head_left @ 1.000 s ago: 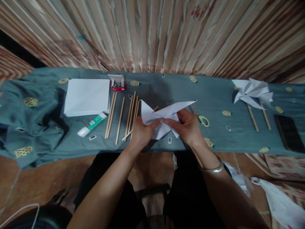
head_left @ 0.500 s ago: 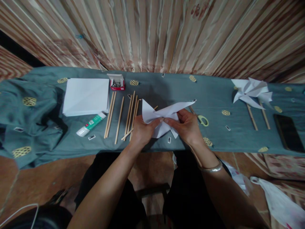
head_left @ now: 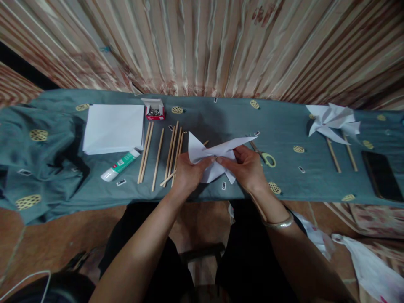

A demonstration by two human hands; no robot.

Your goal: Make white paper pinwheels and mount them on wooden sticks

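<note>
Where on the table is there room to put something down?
Bare cloth lies between the scissors and the finished pinwheels, and behind the hands toward the curtain. It is crowded on the left: paper stack, glue tube and wooden sticks lie close together.

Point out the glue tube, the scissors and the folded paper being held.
glue tube (head_left: 120, 164), head view, on its green middle.
scissors (head_left: 269, 159), head view, on the yellow-green handle loop.
folded paper (head_left: 197, 150), head view, on its left flap.
</note>
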